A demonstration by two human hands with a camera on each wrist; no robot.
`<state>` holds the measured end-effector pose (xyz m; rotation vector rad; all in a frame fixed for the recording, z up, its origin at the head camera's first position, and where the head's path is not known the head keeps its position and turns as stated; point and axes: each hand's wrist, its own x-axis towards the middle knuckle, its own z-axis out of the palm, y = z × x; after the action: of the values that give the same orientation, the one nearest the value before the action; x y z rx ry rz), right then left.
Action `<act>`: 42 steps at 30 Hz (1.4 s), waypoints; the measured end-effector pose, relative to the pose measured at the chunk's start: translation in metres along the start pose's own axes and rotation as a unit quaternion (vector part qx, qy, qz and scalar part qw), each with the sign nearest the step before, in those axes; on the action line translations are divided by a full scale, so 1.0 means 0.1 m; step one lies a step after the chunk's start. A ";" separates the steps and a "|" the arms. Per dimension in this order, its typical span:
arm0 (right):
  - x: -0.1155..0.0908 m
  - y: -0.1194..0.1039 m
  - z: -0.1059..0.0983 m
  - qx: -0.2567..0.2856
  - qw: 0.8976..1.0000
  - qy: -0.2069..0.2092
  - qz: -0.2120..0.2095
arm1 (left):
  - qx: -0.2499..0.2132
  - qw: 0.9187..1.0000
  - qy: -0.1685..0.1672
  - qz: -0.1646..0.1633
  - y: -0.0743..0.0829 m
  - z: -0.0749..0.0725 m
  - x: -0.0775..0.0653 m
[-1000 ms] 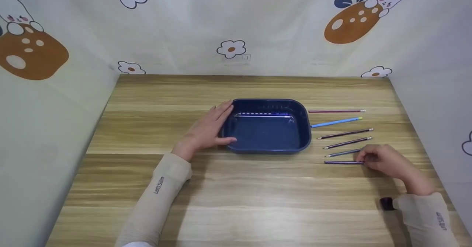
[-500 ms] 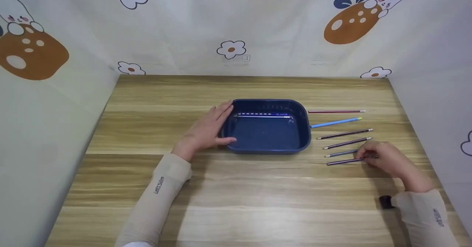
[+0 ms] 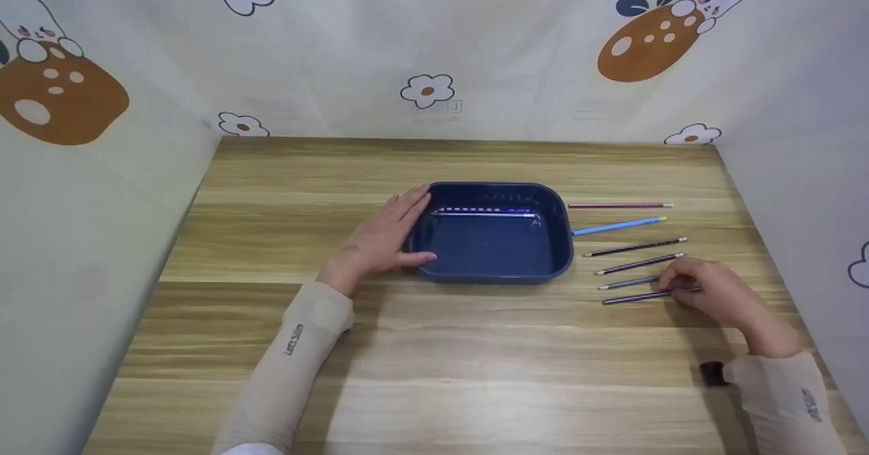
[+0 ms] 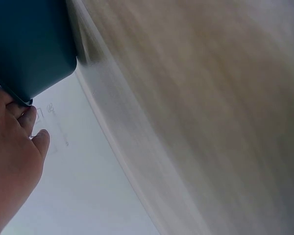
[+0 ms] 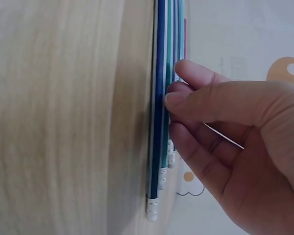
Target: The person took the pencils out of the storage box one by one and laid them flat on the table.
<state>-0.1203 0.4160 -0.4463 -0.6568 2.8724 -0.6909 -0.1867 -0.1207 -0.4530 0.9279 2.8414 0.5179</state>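
Note:
A dark blue rectangular box stands mid-table, with a blue-and-white patterned pencil lying inside along its far wall. My left hand rests on the box's left end, fingers straight along the rim and thumb over the near left corner. To the right of the box lies a column of pencils. Beside the nearest one, a dark striped pencil with a white eraser, is my right hand. Its fingers are loosely bent; in the right wrist view the thumb tip is beside the pencils, with nothing visibly pinched.
Further pencils lie above the nearest one: a red one, a light blue one and several dark ones. Pale printed curtains enclose the wood-grain table at the back and sides.
The nearest pencil has turned from level to slightly slanted, its eraser end farther back, and shifted a little right. My right hand moved slightly up with it. The left hand and box are unchanged.

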 end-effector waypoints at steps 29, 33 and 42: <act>0.05 -0.28 -0.02 0.108 0.991 0.070 -0.033 | 0.004 1.000 0.002 0.006 0.00 0.00 0.01; 0.06 -0.33 -0.01 0.148 0.983 0.094 -0.049 | 0.004 1.000 0.002 0.005 0.00 0.00 0.02; 0.12 -0.44 -0.02 0.199 0.971 0.113 -0.063 | 0.008 1.000 0.003 0.007 0.00 0.00 0.01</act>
<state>-0.1145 0.3763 -0.4240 -0.7411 2.7652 -1.3966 -0.1877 -0.1203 -0.4531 0.9499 2.8518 0.5006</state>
